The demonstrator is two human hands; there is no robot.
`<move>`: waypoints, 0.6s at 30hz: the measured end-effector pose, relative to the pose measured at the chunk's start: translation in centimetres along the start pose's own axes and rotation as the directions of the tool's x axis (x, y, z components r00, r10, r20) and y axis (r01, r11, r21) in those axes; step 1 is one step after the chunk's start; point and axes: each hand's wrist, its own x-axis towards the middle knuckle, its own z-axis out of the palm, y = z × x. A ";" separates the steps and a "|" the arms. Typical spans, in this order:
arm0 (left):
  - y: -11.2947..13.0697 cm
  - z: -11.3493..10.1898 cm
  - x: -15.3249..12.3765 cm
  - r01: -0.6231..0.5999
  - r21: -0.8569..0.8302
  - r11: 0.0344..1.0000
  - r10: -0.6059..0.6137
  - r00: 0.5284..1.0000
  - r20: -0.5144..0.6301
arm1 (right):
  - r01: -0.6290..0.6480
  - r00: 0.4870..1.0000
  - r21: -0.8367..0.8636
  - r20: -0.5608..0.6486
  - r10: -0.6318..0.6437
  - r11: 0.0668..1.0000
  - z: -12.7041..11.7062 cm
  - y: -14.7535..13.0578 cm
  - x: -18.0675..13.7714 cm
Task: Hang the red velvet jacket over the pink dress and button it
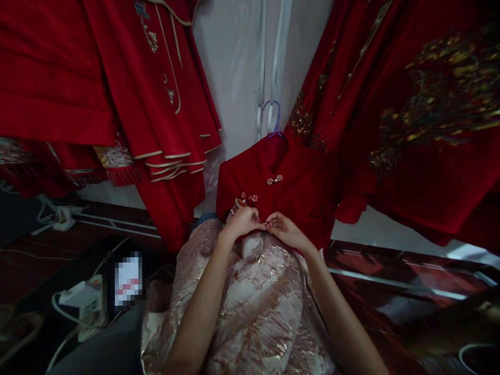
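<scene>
We note our left hand point(245, 221) and right hand point(288, 230) close together, fingertips pinching a beaded flower clasp point(266, 224) near the lower visible edge of the red jacket point(307, 185), on a purple hanger point(277, 119).

Left forearm point(207, 291) and right forearm point(336, 299) bare as far as they show. Left hand point(242, 222), right hand point(289, 230) bare too, fingers slim. Lap under brocade point(253, 310): pale dusty pink, glossy, gold-toned threads, large leafy motif, fine wavy ribbing between; creased. Worn or merely draped, can't tell. Blue cloth point(207, 217) at brocade's upper left edge; possibly clothing, unclear.
</scene>
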 end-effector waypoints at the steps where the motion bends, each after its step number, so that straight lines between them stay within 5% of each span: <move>1: -0.2 0.0 0.0 0.004 -0.014 1.000 -0.003 1.000 0.007 | 0.006 1.000 0.002 0.003 -0.006 1.000 0.1 0.0 0.0; 10: -1.1 0.0 -0.1 0.016 -0.118 0.993 -0.011 0.999 0.046 | 0.023 1.000 -0.014 0.016 -0.023 1.000 0.0 0.1 0.0; 13: -1.2 -0.6 0.0 0.018 -0.111 0.994 -0.034 0.989 -0.141 | 0.011 1.000 -0.027 0.021 -0.011 1.000 0.0 -0.1 0.0; 18: -1.5 -1.6 0.0 0.074 -0.056 0.996 -0.092 0.869 -0.487 | 0.006 0.999 -0.030 0.046 -0.005 1.000 -0.2 -0.1 -0.1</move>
